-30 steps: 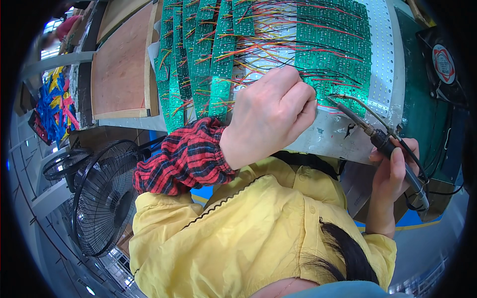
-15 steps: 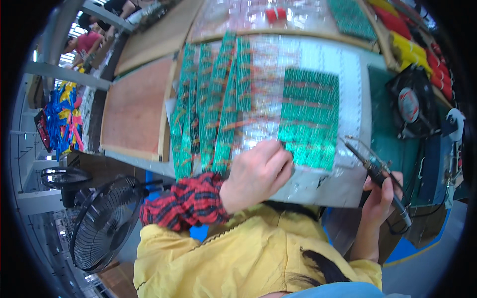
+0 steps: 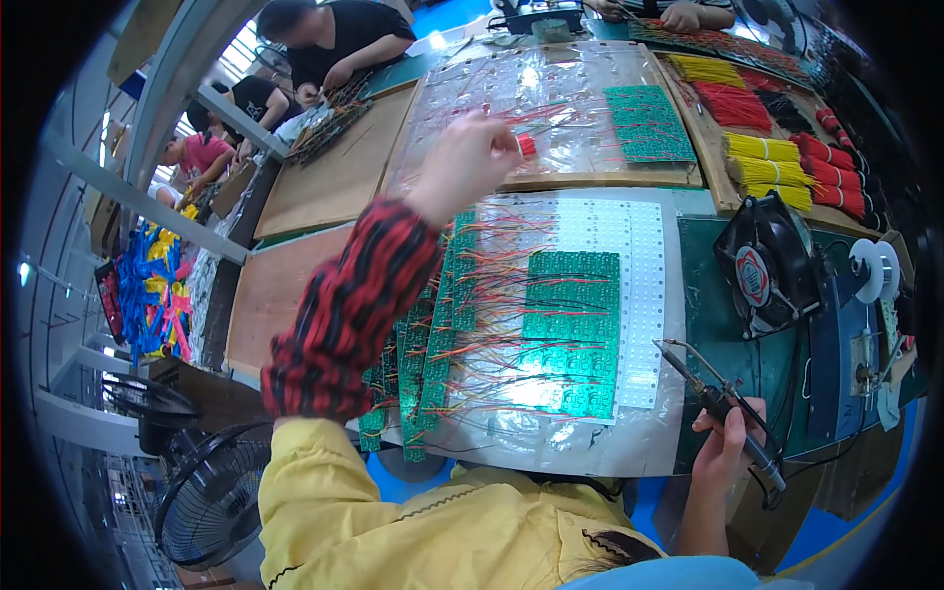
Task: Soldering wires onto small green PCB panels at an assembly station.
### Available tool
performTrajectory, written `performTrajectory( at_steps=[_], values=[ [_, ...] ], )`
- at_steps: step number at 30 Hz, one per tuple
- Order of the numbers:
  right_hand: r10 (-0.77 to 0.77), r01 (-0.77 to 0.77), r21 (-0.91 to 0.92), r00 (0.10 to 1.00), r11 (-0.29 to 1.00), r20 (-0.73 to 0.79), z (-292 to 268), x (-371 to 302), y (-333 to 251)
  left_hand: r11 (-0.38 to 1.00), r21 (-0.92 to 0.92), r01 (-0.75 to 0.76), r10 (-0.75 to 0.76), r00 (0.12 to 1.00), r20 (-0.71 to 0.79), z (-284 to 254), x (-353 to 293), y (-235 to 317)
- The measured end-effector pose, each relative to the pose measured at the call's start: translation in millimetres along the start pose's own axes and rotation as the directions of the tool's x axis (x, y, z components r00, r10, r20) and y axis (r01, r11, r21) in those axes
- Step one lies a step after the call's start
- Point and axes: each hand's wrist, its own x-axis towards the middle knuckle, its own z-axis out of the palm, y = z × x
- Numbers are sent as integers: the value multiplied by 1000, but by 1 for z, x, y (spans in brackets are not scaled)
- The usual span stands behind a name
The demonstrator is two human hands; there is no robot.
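Note:
My right hand (image 3: 724, 447) grips a soldering iron (image 3: 759, 455) at the right of the bench, its tip angled up and left. Beside the tip runs a thin bent metal tube (image 3: 710, 360). My left hand (image 3: 466, 165) is raised over the far board, its fingers curled together beside a small red bundle (image 3: 526, 146); what they hold, if anything, is hidden. Between my arms lies a green circuit-board panel (image 3: 575, 334) with red and black wires, on a white perforated sheet (image 3: 644, 285). Left of it, wired green board strips (image 3: 459, 275) lie partly under my left sleeve.
Another wired green panel (image 3: 649, 123) sits beyond. Bundles of yellow wires (image 3: 767, 162) and red wires (image 3: 733, 105) fill a tray at far right. A black fan (image 3: 772, 265) and solder spool (image 3: 875, 270) stand at right. Co-workers (image 3: 344, 44) sit at the far left.
My left hand has left the near edge of the green panel and reached far forward to the red bundle. The view has tilted up. My right hand keeps hold of the soldering iron.

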Motion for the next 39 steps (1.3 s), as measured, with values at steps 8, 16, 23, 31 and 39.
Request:
performTrajectory(
  at_steps=[8,16,23,31,39],
  values=[
    [23,-25,-11,996,1000,-84,2,0,3,979,-1,206,-200,948,249,94,120,-69],
    [47,-50,-24,993,998,-110,3,-2,1,993,-43,111,-93,951,295,141,139,-61],
    [45,-46,-6,997,999,-67,-2,-6,-1,843,531,-89,287,908,-304,104,133,-53],
    [-52,49,66,998,997,36,-12,2,8,805,-591,57,-1,996,94,-32,-11,72],
    [50,-67,62,971,996,235,-10,-19,0,907,-420,-28,97,985,144,9,-191,122]
  ],
)
